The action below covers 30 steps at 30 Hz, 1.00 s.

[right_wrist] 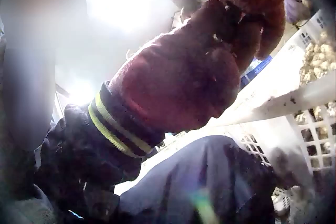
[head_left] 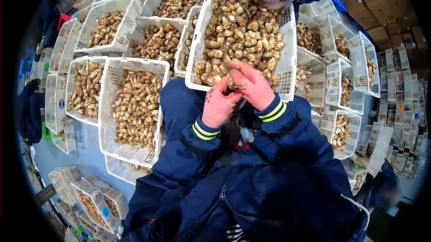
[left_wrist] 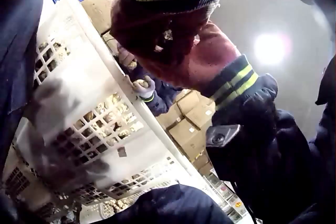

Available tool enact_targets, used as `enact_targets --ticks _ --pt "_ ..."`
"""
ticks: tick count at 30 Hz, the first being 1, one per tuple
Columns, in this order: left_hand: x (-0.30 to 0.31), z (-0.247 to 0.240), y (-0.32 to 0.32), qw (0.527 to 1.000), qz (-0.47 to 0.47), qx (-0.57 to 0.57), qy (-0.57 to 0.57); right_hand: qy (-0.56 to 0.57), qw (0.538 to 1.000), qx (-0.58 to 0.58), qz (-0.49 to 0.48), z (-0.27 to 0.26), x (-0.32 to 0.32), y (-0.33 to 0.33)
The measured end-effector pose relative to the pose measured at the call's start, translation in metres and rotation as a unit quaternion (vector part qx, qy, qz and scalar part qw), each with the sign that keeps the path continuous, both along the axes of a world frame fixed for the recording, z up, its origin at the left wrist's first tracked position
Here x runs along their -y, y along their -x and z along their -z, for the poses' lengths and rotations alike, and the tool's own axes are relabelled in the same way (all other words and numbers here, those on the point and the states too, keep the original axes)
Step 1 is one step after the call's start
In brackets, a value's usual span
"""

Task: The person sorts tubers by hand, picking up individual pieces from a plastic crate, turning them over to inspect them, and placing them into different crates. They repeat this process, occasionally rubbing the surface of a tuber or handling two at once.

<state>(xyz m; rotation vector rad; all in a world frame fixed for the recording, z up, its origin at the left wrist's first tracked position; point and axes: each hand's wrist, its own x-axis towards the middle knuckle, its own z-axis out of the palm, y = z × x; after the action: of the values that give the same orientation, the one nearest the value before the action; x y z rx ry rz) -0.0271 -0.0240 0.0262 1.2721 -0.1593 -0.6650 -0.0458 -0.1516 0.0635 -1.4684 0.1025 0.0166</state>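
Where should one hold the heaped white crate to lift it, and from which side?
Take the crate by both long rims at mid-length, from each side. It is heaped, so an end grip may tip it; the left hand and right hand, holding a mushroom, crowd the near end.

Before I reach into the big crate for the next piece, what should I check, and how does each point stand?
1. Hands located: left hand and right hand meet at the near rim of the crate: ok.
2. Fingers free for a new piece: cannot tell; they curl together and hide what lies between them.
3. Stock: brown lumps fill the crate: ok.
4. Far end clear: not ok; another person's gloved hand rests on the lumps there.
5. Crate steady: cannot tell; its support is hidden.
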Motion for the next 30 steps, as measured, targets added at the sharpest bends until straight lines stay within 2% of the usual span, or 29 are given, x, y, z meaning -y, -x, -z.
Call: enact_targets --ticks 2,3,6,8,9,10,11,12,13,14,15,16,18,20,22,23,24,26,27,28,30 --pt "0.0 -0.003 0.001 0.999 -0.011 0.035 -0.014 0.052 0.998 -0.027 -0.018 -0.002 0.004 -0.002" --pt "0.001 -0.002 0.001 0.997 -0.017 -0.023 0.069 0.04 0.999 -0.022 0.002 0.002 0.008 -0.003" --pt "-0.004 -0.007 -0.004 0.996 0.013 -0.039 0.077 -0.019 0.999 -0.02 0.04 0.015 0.014 -0.002" --pt "-0.003 -0.001 -0.008 0.997 0.016 -0.022 0.078 0.054 0.998 -0.015 0.041 -0.003 0.007 0.001" --pt "-0.005 0.003 -0.01 0.99 0.048 -0.057 0.12 0.12 0.992 0.006 0.029 0.006 0.011 0.002" --pt "-0.006 0.005 -0.011 0.979 0.081 -0.091 0.162 0.12 0.992 0.005 0.032 0.005 0.012 0.001" --pt "-0.009 0.006 -0.009 0.963 0.096 -0.074 0.241 0.042 0.997 -0.049 0.032 0.003 0.013 0.001" --pt "-0.013 0.008 -0.01 0.963 0.097 -0.075 0.241 -0.037 0.994 -0.102 0.03 0.0 0.014 0.001" --pt "-0.016 0.002 -0.012 0.959 0.125 -0.103 0.232 -0.063 0.991 -0.107 0.045 -0.008 0.013 0.0" --pt "-0.019 -0.004 -0.014 0.954 0.152 -0.13 0.223 -0.024 0.998 -0.05 0.018 -0.008 0.018 0.0" --pt "-0.017 -0.01 -0.009 0.956 0.104 -0.136 0.237 -0.028 0.998 -0.06 0.011 -0.008 0.021 -0.001" --pt "-0.019 -0.008 -0.008 0.956 0.104 -0.137 0.236 -0.032 0.997 -0.071 0.005 -0.008 0.023 0.0" --pt "-0.022 0.0 -0.008 0.943 0.147 -0.141 0.262 -0.093 0.995 -0.043 -0.006 -0.002 0.022 0.004" --pt "-0.023 -0.005 -0.004 0.943 0.164 -0.097 0.272 -0.109 0.99 -0.077 -0.037 -0.005 0.022 0.004" --pt "-0.026 -0.01 -0.001 0.926 0.199 -0.158 0.279 -0.113 0.982 -0.096 -0.115 -0.011 0.019 0.007" --pt "-0.025 -0.007 -0.002 0.939 0.213 -0.141 0.231 -0.149 0.973 -0.114 -0.136 -0.01 0.019 0.008" --pt "-0.023 -0.006 -0.003 0.939 0.214 -0.142 0.23 -0.15 0.973 -0.114 -0.134 -0.013 0.019 0.009" --pt "-0.018 -0.003 -0.004 0.927 0.238 -0.149 0.25 -0.133 0.982 -0.114 -0.069 -0.023 0.022 0.01" --pt "-0.013 -0.002 -0.001 0.947 0.203 -0.203 0.146 -0.07 0.996 -0.046 -0.015 -0.013 0.031 0.011" --pt "-0.012 0.001 -0.002 0.925 0.246 -0.223 0.184 0.003 1.0 -0.013 0.005 -0.002 0.056 0.016" --pt "-0.008 -0.002 0.002 0.92 0.248 -0.242 0.183 -0.056 0.993 0.007 0.104 -0.03 0.092 0.037"
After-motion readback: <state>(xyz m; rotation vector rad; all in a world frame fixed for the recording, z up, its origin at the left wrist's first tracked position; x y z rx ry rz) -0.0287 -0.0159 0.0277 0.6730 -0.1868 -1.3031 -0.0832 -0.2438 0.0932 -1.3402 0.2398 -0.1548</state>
